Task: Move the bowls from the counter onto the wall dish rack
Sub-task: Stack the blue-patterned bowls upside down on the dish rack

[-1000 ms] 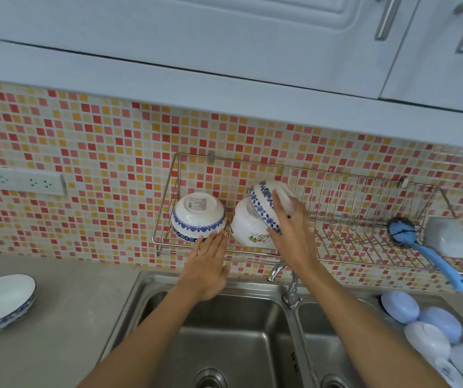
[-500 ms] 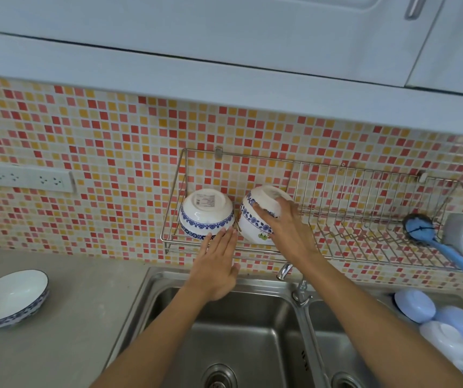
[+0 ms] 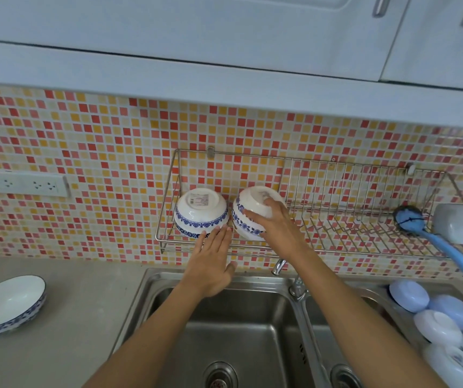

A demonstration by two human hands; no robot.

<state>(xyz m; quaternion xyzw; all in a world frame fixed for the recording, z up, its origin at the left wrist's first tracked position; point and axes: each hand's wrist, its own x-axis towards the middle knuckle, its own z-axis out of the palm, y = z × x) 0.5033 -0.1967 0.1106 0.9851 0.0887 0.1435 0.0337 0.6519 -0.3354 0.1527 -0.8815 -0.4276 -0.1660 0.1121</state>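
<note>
Two white bowls with blue patterned rims lie upside down at the left end of the wire wall rack [image 3: 364, 242]. The left bowl [image 3: 201, 211] shows a label on its base. My right hand [image 3: 276, 222] grips the right bowl [image 3: 248, 217], which covers another bowl beneath it. My left hand [image 3: 212, 259] is flat with fingers together, its fingertips touching the left bowl's lower rim. A shallow white bowl with a blue rim [image 3: 7, 302] stands upright on the counter at the far left.
A blue-handled brush [image 3: 431, 238] and a grey cup [image 3: 455, 226] rest at the rack's right end. A double steel sink [image 3: 241, 331] with a faucet [image 3: 294, 281] lies below. Several pale blue and white bowls [image 3: 443, 323] are stacked at the right. A wall socket [image 3: 20, 186] is at the left.
My right hand has lowered the blue-patterned bowl over the flowered bowl on the rack, which is now hidden. My left hand has stayed by the left bowl.
</note>
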